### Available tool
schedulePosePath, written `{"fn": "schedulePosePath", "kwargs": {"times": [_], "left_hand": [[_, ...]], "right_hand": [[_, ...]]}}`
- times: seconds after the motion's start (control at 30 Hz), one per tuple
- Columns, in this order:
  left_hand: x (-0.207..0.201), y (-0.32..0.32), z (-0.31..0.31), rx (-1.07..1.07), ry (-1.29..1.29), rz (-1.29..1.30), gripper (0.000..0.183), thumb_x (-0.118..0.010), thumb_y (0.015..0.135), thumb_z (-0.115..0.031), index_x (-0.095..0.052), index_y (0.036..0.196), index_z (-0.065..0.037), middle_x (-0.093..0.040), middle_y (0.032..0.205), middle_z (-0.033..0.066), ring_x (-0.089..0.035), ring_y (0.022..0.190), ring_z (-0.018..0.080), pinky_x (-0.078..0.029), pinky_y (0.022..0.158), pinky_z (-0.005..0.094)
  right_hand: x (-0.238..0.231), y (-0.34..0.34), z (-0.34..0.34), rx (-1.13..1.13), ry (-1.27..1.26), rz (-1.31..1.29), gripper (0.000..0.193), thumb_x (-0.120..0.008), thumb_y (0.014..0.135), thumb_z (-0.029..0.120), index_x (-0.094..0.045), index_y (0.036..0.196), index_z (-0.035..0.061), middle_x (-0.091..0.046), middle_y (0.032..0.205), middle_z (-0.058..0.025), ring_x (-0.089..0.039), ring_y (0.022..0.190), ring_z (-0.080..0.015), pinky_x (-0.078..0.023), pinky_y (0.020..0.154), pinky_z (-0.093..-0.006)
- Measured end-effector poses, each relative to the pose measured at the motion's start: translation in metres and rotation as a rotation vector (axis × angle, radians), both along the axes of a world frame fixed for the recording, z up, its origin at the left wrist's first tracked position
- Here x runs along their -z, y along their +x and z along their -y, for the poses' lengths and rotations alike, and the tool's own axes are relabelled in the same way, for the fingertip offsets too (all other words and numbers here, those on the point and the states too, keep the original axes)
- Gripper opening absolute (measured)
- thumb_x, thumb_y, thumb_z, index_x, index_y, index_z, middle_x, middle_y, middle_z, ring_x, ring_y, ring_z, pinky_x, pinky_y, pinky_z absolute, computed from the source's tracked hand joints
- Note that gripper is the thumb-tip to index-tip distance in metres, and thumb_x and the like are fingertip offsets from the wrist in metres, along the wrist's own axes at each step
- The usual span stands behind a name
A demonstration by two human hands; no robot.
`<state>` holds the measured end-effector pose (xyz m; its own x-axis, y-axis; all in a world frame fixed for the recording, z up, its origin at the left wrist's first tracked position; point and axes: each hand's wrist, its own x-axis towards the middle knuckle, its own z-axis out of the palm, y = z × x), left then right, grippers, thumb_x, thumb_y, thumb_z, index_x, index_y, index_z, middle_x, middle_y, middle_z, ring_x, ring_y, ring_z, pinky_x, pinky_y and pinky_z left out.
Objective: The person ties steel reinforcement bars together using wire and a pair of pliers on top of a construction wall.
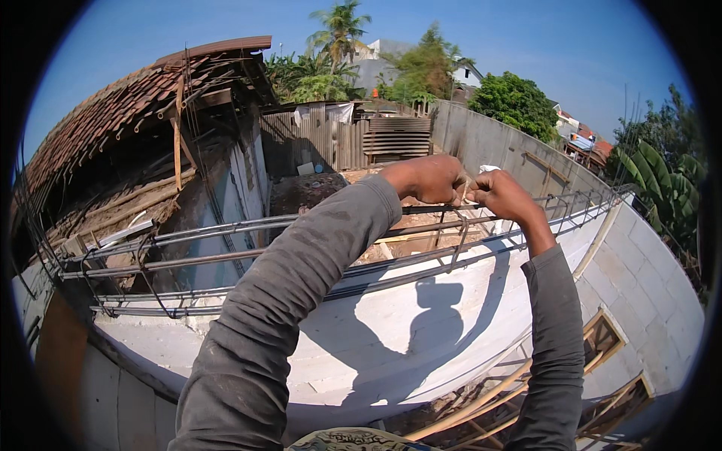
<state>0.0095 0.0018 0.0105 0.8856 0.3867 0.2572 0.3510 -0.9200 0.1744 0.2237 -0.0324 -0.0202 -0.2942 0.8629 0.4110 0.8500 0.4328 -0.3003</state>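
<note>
Cage of long grey steel bars (pixel 421 228) runs above white masonry wall (pixel 383 316), bare left hand (pixel 436 179) and bare right hand (pixel 505 197) close together at its top, fingers curled, grip contents unclear; small, even movements, wrists steady, advisable.

Sky (pixel 541 37): is spreading deep blue overhead as hard sunlight is throwing shadows across a white wall (pixel 188 347).
Tiled roof (pixel 113 113): is sloping over a weathered building at left, its timbers showing.
Corrugated fence (pixel 323 141): is standing beyond rubble-strewn ground (pixel 293 197).
Gray boundary wall (pixel 492 139): is running along the yard's right side.
Block wall (pixel 639 255): is rising at far right, timber-framed openings (pixel 602 336) piercing it.
Greenery: a palm (pixel 338 34) is towering behind the fence; broad-leaved plants (pixel 665 180) are crowding the right edge.
</note>
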Motion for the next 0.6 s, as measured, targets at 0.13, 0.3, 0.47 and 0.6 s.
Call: {"fn": "schedulePosePath", "kwargs": {"times": [0.13,0.3,0.47,0.6], "left_hand": [[-0.001,-0.005,-0.002,0.079,-0.003,0.022,0.014,-0.067,0.079,-0.014,-0.07,0.088,-0.004,-0.067,0.077,0.0148,-0.06,0.071,0.0272,-0.046,0.069,0.0388],[-0.002,-0.002,0.001,0.062,0.008,-0.036,0.013,-0.067,0.08,-0.014,-0.066,0.084,-0.002,-0.064,0.073,0.0118,-0.057,0.069,0.0235,-0.044,0.067,0.0371],[-0.003,-0.006,-0.002,0.087,-0.058,-0.011,0.015,-0.067,0.081,-0.014,-0.065,0.086,-0.001,-0.065,0.077,0.01,-0.058,0.07,0.023,-0.045,0.068,0.0371],[-0.005,0.003,0.005,0.079,-0.002,-0.049,0.018,-0.067,0.081,-0.015,-0.066,0.091,0.0,-0.068,0.082,0.0114,-0.062,0.075,0.0232,-0.046,0.071,0.0371]], "right_hand": [[0.009,-0.003,-0.022,-0.12,-0.029,-0.052,0.019,-0.068,0.085,0.015,-0.073,0.102,0.0076,-0.067,0.075,-0.0099,-0.059,0.071,-0.0164,-0.047,0.07,-0.035],[0.007,-0.004,-0.027,-0.194,-0.05,-0.077,0.019,-0.069,0.085,0.018,-0.071,0.098,0.0039,-0.067,0.075,-0.0113,-0.06,0.071,-0.019,-0.048,0.07,-0.0364],[0.009,-0.018,-0.025,-0.132,-0.005,0.054,0.027,-0.069,0.082,0.025,-0.069,0.098,0.0039,-0.069,0.084,-0.0178,-0.065,0.076,-0.0312,-0.049,0.071,-0.0397],[0.002,-0.013,-0.019,-0.136,0.033,0.07,0.026,-0.069,0.083,0.025,-0.069,0.097,0.0033,-0.068,0.083,-0.0196,-0.065,0.077,-0.031,-0.049,0.072,-0.0408]]}}
